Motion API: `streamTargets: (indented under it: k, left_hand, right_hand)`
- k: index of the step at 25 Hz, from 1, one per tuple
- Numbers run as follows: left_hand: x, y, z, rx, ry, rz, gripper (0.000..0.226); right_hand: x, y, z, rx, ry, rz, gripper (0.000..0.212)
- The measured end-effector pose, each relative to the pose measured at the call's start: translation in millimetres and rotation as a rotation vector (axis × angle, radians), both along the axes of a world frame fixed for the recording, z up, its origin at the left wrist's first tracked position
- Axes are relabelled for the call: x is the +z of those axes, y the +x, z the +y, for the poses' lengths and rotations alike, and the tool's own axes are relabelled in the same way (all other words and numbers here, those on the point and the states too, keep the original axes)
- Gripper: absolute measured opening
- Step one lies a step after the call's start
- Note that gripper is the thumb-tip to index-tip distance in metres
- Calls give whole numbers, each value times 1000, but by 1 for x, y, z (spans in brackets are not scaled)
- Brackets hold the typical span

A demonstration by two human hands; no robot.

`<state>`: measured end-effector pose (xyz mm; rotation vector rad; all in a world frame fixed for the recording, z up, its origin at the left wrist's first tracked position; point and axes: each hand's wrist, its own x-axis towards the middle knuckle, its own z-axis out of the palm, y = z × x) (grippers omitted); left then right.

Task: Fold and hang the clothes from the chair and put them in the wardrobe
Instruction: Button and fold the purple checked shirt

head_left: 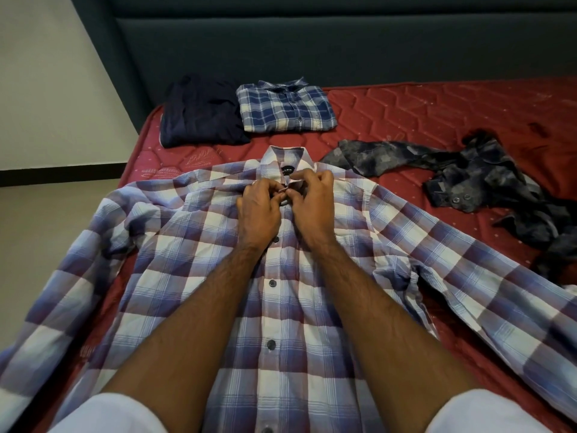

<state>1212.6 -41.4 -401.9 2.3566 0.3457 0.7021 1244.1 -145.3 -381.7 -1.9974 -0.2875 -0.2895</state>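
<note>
A large checked shirt (193, 270) in blue, purple and white lies face up on the red mattress (437, 114), sleeves spread to both sides and its front buttoned. My left hand (259, 210) and my right hand (312, 207) meet just below the collar, and both pinch the shirt's placket at the top button. A folded blue plaid shirt (285, 106) and a folded dark navy garment (199, 112) lie side by side at the head of the bed. An unfolded dark patterned shirt (487, 182) lies crumpled to the right.
A dark padded headboard (312, 42) stands behind the mattress. The bed's left edge runs beside a pale floor (46, 229) and a white wall (46, 89). Bare mattress shows at the far right.
</note>
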Motion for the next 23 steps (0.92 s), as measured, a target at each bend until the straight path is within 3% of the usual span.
streamTargets:
  k: [2, 6, 8, 14, 23]
  left_hand:
    - [0, 0, -1, 3, 3, -3, 7]
    - [0, -2, -2, 7, -5, 4, 8]
    - [0, -2, -2, 10, 0, -6, 8]
    - [-4, -5, -5, 22, 99, -100, 16]
    - [-3, -6, -4, -19, 178, -40, 13]
  right_hand:
    - [8, 5, -11, 9, -204, -65, 26]
    - [31, 19, -22, 113, -720, -375, 27]
    - [44, 27, -21, 180, -873, -342, 23]
    - [68, 41, -9, 300, -1005, -167, 25]
    - [67, 57, -17, 487, -998, -34, 18]
